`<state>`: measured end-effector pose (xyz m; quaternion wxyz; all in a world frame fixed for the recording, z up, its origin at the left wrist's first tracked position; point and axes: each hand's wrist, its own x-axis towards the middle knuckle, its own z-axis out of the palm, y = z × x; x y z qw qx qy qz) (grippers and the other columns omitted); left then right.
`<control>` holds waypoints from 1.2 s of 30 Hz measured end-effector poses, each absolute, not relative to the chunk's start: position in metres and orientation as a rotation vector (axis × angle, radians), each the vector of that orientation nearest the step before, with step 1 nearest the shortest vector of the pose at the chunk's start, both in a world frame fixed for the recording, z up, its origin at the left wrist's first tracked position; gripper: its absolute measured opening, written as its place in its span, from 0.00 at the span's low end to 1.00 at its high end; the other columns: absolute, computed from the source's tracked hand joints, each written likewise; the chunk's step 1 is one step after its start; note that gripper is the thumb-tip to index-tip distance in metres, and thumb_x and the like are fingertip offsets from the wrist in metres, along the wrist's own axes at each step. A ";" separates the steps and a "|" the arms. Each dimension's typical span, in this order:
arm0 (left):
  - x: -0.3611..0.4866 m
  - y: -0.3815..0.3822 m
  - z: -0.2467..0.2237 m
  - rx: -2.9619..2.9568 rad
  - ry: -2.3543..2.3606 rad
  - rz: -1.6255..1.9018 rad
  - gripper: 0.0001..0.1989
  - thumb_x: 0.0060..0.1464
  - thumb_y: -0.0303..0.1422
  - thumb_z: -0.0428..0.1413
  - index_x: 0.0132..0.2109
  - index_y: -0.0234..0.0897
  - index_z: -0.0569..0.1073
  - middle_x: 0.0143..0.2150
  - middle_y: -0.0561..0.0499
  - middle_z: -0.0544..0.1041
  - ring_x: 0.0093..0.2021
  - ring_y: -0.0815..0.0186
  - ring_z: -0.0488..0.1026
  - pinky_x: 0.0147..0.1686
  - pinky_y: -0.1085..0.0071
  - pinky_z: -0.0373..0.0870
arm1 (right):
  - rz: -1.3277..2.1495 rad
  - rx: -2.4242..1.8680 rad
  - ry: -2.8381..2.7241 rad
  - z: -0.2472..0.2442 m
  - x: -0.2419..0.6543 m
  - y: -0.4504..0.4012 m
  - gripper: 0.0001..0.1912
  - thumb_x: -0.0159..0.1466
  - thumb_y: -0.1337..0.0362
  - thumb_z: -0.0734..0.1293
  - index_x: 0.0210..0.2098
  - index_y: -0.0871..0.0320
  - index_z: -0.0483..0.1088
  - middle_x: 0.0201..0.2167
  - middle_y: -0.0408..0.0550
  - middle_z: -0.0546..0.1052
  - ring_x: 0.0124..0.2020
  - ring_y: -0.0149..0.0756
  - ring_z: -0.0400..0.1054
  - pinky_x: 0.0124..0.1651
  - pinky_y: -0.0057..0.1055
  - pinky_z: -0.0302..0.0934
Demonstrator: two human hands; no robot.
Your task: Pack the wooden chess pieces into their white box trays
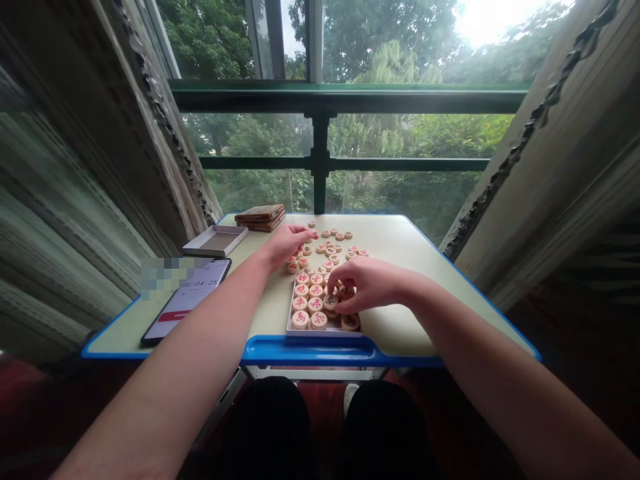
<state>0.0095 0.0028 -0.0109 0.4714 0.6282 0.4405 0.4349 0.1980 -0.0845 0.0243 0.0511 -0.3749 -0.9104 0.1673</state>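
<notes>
A shallow white box (290, 313) near the table's front edge holds rows of round wooden Chinese chess pieces, red-marked ones on its left side. My right hand (373, 283) is over the box, thumb and fingers closed around a black-marked Chinese chess piece (330, 302). Part of the box's right side is hidden under that hand. Farther off, my left hand (289, 244) reaches into the loose pieces (330, 251), its fingertips pinched together at a piece that is mostly covered. More pieces lie scattered between and beyond my hands, some stacked.
A phone (187, 300) showing a timer lies at the left. Behind it are an open box lid (215, 240) and a folded wooden-looking board (260, 217). The table (425, 267) has a blue rim and a front tray groove (310, 349). Curtains flank the railed window.
</notes>
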 end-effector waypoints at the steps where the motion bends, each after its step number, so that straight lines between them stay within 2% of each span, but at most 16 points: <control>1: 0.009 0.003 -0.011 1.530 1.091 1.080 0.16 0.41 0.41 0.61 0.30 0.30 0.74 0.14 0.59 0.58 0.15 0.78 0.51 0.15 0.77 0.44 | 0.508 -1.142 -2.776 0.024 0.198 -0.084 0.12 0.50 0.63 0.69 0.35 0.56 0.74 0.23 0.40 0.70 0.22 0.25 0.58 0.25 0.24 0.49; 3: 0.009 0.004 -0.012 1.528 1.106 1.088 0.16 0.41 0.42 0.61 0.30 0.30 0.74 0.14 0.59 0.57 0.15 0.78 0.50 0.15 0.77 0.43 | 0.507 -1.134 -2.783 0.025 0.198 -0.084 0.12 0.50 0.63 0.69 0.35 0.56 0.75 0.23 0.40 0.70 0.22 0.26 0.58 0.25 0.24 0.50; 9: 0.010 0.005 -0.015 1.581 1.082 1.035 0.17 0.40 0.43 0.61 0.30 0.32 0.75 0.17 0.57 0.61 0.16 0.77 0.52 0.15 0.77 0.44 | 0.512 -1.039 -2.785 0.024 0.198 -0.083 0.13 0.51 0.66 0.69 0.37 0.57 0.76 0.25 0.42 0.71 0.25 0.28 0.61 0.29 0.25 0.52; 15: 0.011 0.004 -0.014 1.588 1.075 1.010 0.18 0.38 0.44 0.62 0.29 0.32 0.75 0.17 0.56 0.62 0.17 0.77 0.53 0.15 0.77 0.45 | 0.533 -0.963 -2.791 0.020 0.195 -0.084 0.11 0.52 0.64 0.70 0.35 0.56 0.77 0.26 0.43 0.73 0.26 0.28 0.61 0.30 0.25 0.54; 21: 0.013 0.002 -0.014 1.600 1.147 1.020 0.16 0.38 0.43 0.63 0.28 0.32 0.74 0.15 0.57 0.61 0.16 0.77 0.53 0.15 0.76 0.46 | 0.509 -0.922 -2.740 0.023 0.197 -0.083 0.10 0.52 0.65 0.70 0.35 0.56 0.77 0.27 0.45 0.73 0.28 0.30 0.62 0.31 0.26 0.55; 28: 0.016 0.002 -0.017 1.614 1.245 1.054 0.15 0.37 0.41 0.63 0.25 0.32 0.73 0.16 0.55 0.64 0.16 0.76 0.56 0.15 0.76 0.50 | 0.495 -0.804 -2.796 0.021 0.191 -0.088 0.02 0.52 0.68 0.70 0.26 0.59 0.74 0.25 0.43 0.72 0.28 0.30 0.62 0.33 0.26 0.55; 36: 0.016 0.002 -0.015 1.630 1.258 1.081 0.11 0.38 0.37 0.61 0.24 0.32 0.73 0.15 0.56 0.62 0.16 0.75 0.56 0.16 0.75 0.50 | 0.411 -0.804 -2.823 0.017 0.187 -0.088 0.06 0.51 0.66 0.71 0.23 0.60 0.69 0.24 0.43 0.69 0.28 0.29 0.59 0.30 0.26 0.52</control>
